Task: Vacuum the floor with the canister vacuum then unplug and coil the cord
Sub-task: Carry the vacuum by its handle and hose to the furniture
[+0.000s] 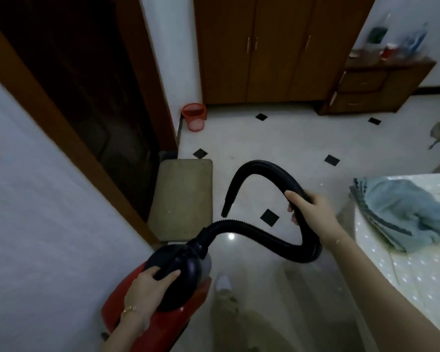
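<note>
A red and black canister vacuum (181, 295) hangs off the floor at the lower left, carried by its black top handle, which my left hand (150, 285) grips. Its black ribbed hose (254, 231) loops out to the right and arches back over. My right hand (308, 209) grips the hose near the top of that arch. The tapered nozzle end (226, 207) points down above the white tiled floor (277, 143). No cord or plug is visible.
A beige mat (183, 196) lies by a dark doorway at left. A red bin (194, 119) stands at the wall corner. Behind are a wooden wardrobe (264, 47) and a drawer unit (374, 87). At right is a bed (417, 273) with a blue towel (401, 212).
</note>
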`<state>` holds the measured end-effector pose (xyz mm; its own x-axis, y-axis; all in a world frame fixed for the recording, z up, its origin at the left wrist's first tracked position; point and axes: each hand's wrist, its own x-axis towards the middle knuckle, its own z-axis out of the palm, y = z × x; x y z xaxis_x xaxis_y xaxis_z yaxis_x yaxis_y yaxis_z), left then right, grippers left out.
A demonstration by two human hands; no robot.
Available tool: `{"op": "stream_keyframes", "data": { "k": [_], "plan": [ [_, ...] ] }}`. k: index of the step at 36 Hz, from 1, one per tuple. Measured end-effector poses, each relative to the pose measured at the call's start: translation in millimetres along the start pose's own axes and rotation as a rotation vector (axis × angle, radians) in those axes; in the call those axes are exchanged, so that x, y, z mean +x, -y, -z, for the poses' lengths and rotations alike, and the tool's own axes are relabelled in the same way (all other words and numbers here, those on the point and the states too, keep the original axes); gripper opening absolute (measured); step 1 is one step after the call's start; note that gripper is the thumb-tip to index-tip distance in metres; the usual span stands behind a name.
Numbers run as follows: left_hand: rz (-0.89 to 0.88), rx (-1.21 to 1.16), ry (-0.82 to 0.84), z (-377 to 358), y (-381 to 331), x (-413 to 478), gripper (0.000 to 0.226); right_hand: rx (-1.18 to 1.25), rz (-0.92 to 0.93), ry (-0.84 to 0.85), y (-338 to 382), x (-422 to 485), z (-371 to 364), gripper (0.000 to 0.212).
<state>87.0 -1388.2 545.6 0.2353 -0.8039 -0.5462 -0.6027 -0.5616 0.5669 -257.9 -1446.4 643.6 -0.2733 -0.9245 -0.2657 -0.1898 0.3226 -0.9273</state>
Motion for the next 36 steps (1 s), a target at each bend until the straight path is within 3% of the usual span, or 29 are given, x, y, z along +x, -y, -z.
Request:
{"op": "stream_keyframes", "data": {
  "k": [5, 14, 20, 22, 28, 36],
  "plan": [
    [0.009, -0.001, 0.055, 11, -60, 81, 0.054, 0.041, -0.053, -0.015, 24, 90, -3, 0.021],
    [-0.136, 0.053, 0.128, 22, -198, 190, 0.021, 0.162, -0.127, -0.187, 50, 194, 28, 0.024],
    [-0.253, 0.124, 0.257, 4, -296, 272, 0.017, 0.238, -0.183, -0.357, 46, 254, 50, 0.024],
    [-0.276, 0.169, 0.312, -6, -328, 301, 0.025, 0.255, -0.206, -0.427, 43, 274, 56, 0.025],
    [-0.361, 0.374, 0.516, -42, -415, 388, 0.013, 0.351, -0.344, -0.643, 32, 313, 72, 0.029],
    [-0.593, 0.733, 0.666, -118, -535, 443, 0.019, 0.436, -0.479, -0.927, 15, 323, 89, 0.029]
  ]
}}
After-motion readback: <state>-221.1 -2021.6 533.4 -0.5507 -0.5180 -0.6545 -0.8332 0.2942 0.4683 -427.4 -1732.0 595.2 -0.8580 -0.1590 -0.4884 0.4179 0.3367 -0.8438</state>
